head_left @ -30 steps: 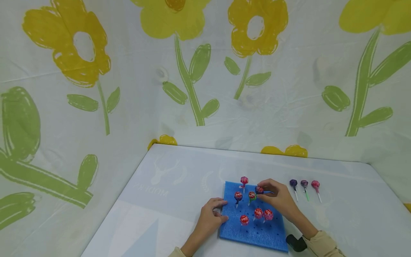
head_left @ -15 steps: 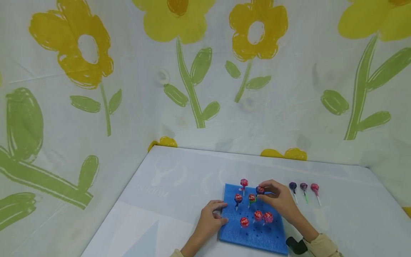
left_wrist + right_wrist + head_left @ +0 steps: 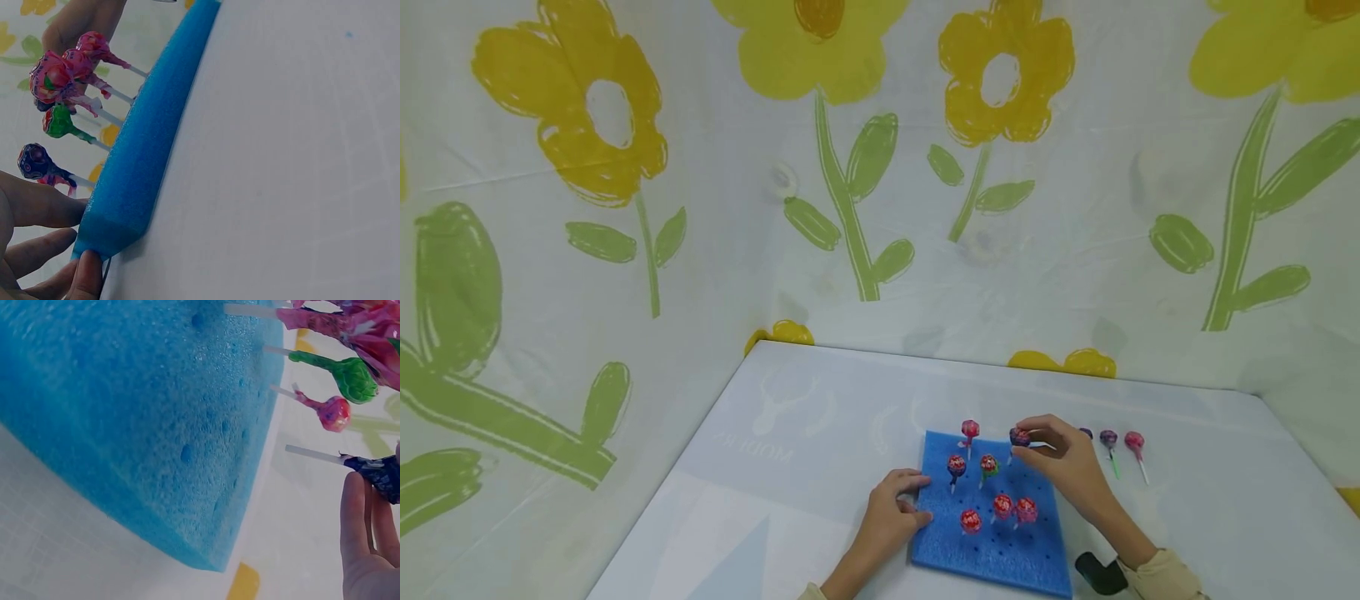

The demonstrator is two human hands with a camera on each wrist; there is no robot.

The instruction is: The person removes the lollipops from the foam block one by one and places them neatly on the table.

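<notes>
My right hand pinches a dark blue lollipop by its wrapped head, over the far right part of a blue foam board. In the right wrist view that lollipop's white stick is free of the foam, its tip beside the board. My left hand grips the board's left edge with bent fingers and thumb, close to a corner in the left wrist view. Several wrapped lollipops stand in the board, among them a green one, a dark blue one and a pink one.
To the right of the board lie a purple lollipop with a green stick, a pink lollipop and a dark one mostly behind my right hand. Small holes dot the foam. Behind the white table hangs a flowered curtain.
My right hand has moved a little to the right with the dark blue lollipop, and now partly covers the dark lollipop on the table. My left hand keeps its place on the board.
</notes>
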